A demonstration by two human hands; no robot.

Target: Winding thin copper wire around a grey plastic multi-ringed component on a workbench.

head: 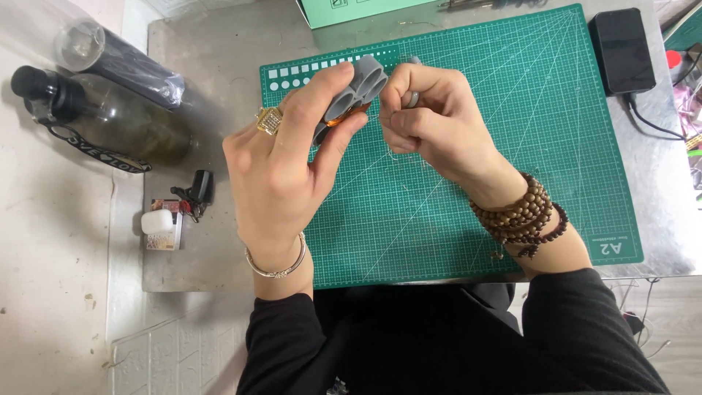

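My left hand [281, 164] grips a grey moulded part [358, 88] with round lobes and an orange bit at its underside, held above the green cutting mat [512, 146]. A gold ring sits on one left finger and a bangle on that wrist. My right hand [428, 121] is closed right beside the grey part, pinching a small grey tool or piece [413, 99] against it; a thin wire trails below the fingers. Wooden bead bracelets wrap the right wrist.
A dark glass bottle [110, 121] and a clear-topped tube [117, 62] lie at the left. A small white case on a card [159, 223] and a black clip [197, 192] sit near them. A black power bank [621, 50] with cable lies top right, a teal box [351, 11] at the top.
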